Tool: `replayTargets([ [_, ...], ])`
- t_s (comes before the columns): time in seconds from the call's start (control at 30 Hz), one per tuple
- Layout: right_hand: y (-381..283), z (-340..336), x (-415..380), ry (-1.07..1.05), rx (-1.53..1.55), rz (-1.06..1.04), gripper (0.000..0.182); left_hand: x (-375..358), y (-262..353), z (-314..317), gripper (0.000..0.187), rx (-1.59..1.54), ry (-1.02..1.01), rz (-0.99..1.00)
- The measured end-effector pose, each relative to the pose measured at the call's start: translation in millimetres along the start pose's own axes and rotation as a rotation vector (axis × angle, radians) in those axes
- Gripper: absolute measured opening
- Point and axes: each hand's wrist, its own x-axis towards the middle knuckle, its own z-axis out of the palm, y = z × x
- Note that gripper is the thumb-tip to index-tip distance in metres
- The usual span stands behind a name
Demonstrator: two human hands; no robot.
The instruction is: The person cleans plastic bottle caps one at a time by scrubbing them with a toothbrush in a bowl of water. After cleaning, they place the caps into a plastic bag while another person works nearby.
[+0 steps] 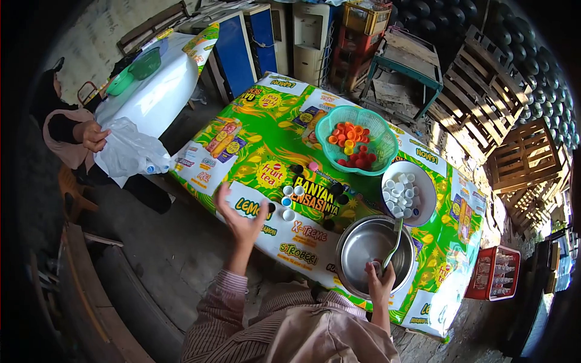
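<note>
My left hand is raised over the table's near edge, fingers apart and holding nothing. Over the rim of a steel bowl, my right hand grips a knife-like tool with a pale handle, and a small pale cap seems to be at the fingers. White caps, a blue one and several black caps lie loose on the printed tablecloth. White caps fill a white bowl. A turquoise basket holds orange, yellow and red caps.
At the left another person's hand holds a plastic bag with caps, beside a white table with green bowls. Behind stand crates, a metal-framed table and pallets. A red crate is at right.
</note>
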Motion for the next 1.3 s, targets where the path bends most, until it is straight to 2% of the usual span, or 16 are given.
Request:
replayTargets([
  [0.1,11.6,-5.8,-0.9,0.035,-0.094,-0.016,0.021,126.4,-139.3,-85.6,0.120,0.863,0.721,-0.079],
  [0.13,14.4,-6.4,-3.6,0.045,-0.110,-0.013,0.022,156.7,-180.8,-106.2,0.124,0.851,0.755,-0.272],
  [0.23,17.0,-6.3,-9.6,0.075,-0.128,0.013,0.022,220.4,-211.0,-113.0,0.128,0.645,0.496,-0.425],
  [0.3,22.9,-8.0,-12.4,0.093,-0.141,0.024,0.022,243.6,-235.7,-107.1,0.113,0.168,0.524,-0.727],
  [0.37,25.8,-9.4,-10.9,0.075,-0.197,-0.036,0.020,247.6,-240.1,-89.3,0.100,0.106,0.521,-0.662],
  [0.43,20.6,-7.2,-10.8,0.095,-0.171,-0.024,0.020,237.1,-186.5,-59.4,0.066,-0.049,0.542,-0.628],
  [0.53,18.6,-8.5,-9.8,0.115,-0.141,-0.012,0.020,207.7,-149.4,-8.2,0.059,-0.361,0.277,-0.556],
  [0.63,10.2,-7.1,-11.2,0.129,-0.156,-0.016,0.020,172.0,-129.9,39.5,0.053,-0.412,0.051,-0.662],
  [0.73,-0.6,-6.6,-14.2,0.145,-0.181,-0.030,0.020,130.9,-142.4,80.5,0.046,-0.331,-0.059,-0.537],
  [1.0,1.2,-12.0,-22.5,0.103,-0.103,0.033,0.021,70.3,-149.5,103.3,0.062,-0.258,-0.572,-0.399],
  [1.03,1.9,-15.1,-20.3,0.097,-0.133,0.013,0.022,79.5,-142.5,89.6,0.088,-0.265,-0.834,-0.533],
  [1.07,2.7,-18.3,-17.4,0.092,-0.183,-0.052,0.022,74.5,-147.1,92.8,0.107,0.178,-0.661,-0.716],
  [1.13,-6.4,-21.2,-11.7,0.086,-0.165,-0.041,0.024,69.2,-106.8,73.9,0.126,0.343,-0.408,-0.543],
  [1.17,-12.1,-22.0,-9.1,0.076,-0.154,-0.046,0.025,50.7,-92.2,71.5,0.117,0.263,-0.070,-0.312],
  [1.2,-16.3,-23.0,-6.4,0.065,-0.143,-0.051,0.026,39.7,-41.3,60.3,0.103,0.003,-0.030,-0.197],
  [1.3,-18.1,-27.4,-0.1,-0.007,-0.154,-0.081,0.032,-18.5,65.1,47.5,0.086,-0.448,-0.520,0.003],
])
